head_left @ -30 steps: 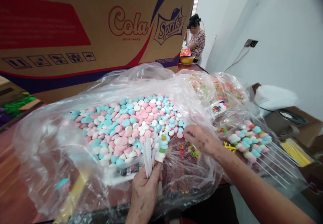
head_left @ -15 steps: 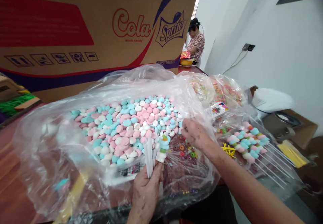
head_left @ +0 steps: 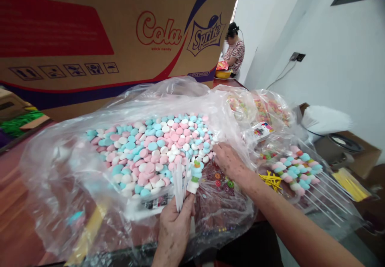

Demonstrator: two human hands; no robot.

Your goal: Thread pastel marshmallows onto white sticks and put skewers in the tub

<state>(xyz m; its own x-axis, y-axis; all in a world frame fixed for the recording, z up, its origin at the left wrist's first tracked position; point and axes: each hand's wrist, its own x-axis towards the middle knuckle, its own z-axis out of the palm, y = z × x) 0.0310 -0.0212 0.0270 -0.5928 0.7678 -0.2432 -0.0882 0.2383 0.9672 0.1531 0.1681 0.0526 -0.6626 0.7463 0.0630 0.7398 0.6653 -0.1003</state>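
Observation:
My left hand (head_left: 174,227) is closed around a bundle of white sticks (head_left: 179,185) and a candy skewer (head_left: 194,176) threaded with white, blue and green pieces, both held upright in front of the pile. Pink, blue and white marshmallow-like candies (head_left: 147,150) lie heaped in a large clear plastic bag (head_left: 69,166). At the right edge of this heap my right hand (head_left: 230,160) reaches in, fingers bent together and pointing down. Whatever its fingertips hold is hidden. Small coloured ring candies (head_left: 218,179) lie just below it under clear plastic.
Finished-looking skewers (head_left: 296,170) lie at the right beside yellow twist ties (head_left: 272,180) and a yellow packet (head_left: 351,185). Bags of gummy candy (head_left: 258,104) sit behind. A large cardboard box (head_left: 120,34) stands at the back. Another person (head_left: 236,52) works farther off near a yellow bowl (head_left: 223,74).
My right hand has shifted slightly left and down at the edge of the heap. My left hand keeps the sticks and skewer in nearly the same place.

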